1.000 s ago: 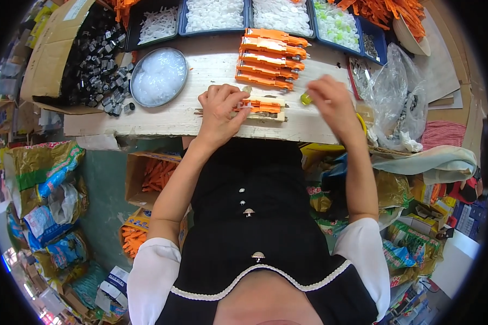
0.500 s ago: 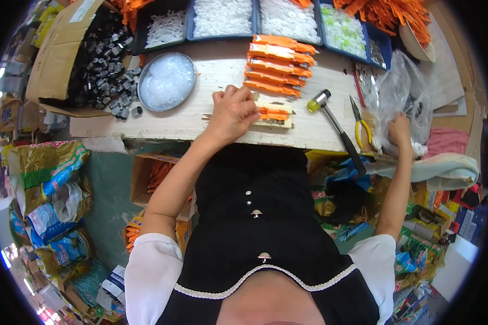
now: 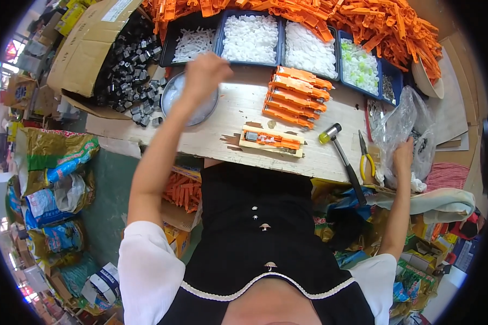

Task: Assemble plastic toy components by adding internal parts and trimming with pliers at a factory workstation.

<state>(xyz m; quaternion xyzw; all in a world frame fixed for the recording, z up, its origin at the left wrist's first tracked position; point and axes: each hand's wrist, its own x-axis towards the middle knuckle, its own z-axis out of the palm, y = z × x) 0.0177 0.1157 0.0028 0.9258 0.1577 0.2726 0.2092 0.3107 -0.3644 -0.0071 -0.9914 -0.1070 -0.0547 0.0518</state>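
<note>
Since half a second ago, my left hand (image 3: 203,77) has left the orange part (image 3: 288,143) and swung up and leftward, over the round dish (image 3: 212,108) and just in front of the black tray (image 3: 172,44) of thin white pieces. Its fingers are curled and blurred; I cannot tell whether they pinch anything. That orange part, with white and grey pieces set in it, lies in the pale block (image 3: 249,144) near the front edge of the tabletop (image 3: 241,103). My right hand (image 3: 402,157) stays at the clear plastic bag (image 3: 394,125), its fingers partly hidden there, so I cannot say whether they are closed on something. Between block and bag lie the hammer (image 3: 346,163) and the yellow-handled pliers (image 3: 368,165); behind the block sits a row of orange assemblies (image 3: 297,97).
</note>
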